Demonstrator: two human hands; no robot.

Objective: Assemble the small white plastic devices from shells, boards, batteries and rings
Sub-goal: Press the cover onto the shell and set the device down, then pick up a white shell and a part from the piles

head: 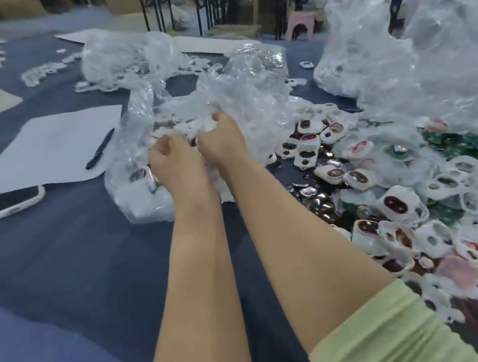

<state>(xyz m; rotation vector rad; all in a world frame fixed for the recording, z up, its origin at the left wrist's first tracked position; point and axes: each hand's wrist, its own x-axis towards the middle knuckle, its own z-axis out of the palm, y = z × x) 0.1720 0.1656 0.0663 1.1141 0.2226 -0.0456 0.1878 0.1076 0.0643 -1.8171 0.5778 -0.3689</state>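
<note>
- Both my arms reach forward, side by side, into a crumpled clear bag (235, 95) in the middle of the table (56, 276), which is covered in dark blue cloth.
- My left hand (175, 160) has its fingers curled down among the film and the white pieces inside the bag, thumb on top.
- My right hand (221, 142) sits just beside it, nearly touching, fingers curled the same way, thumb raised.
- I cannot tell whether either hand grips a part, the film, or nothing; the fingertips are hidden.
- The white shells (395, 204) lie in a loose heap to my right, many showing dark red or black openings.
- Green boards (460, 141) lie under and behind that heap.
- Shiny round batteries (309, 190) lie scattered between the heap and my right forearm.
- More shells lie inside the bag near my left hand, blurred.
- A pale green sleeve (386, 333) is pushed up my right arm.
- To the left lies a sheet of paper (49, 147) with a black pen (99, 149) on its right part.
- A phone (11, 201) in a white case pokes out from under the paper's near edge.
- Taller clear bags (366, 40) stand at the right, well apart from my hands.
</note>
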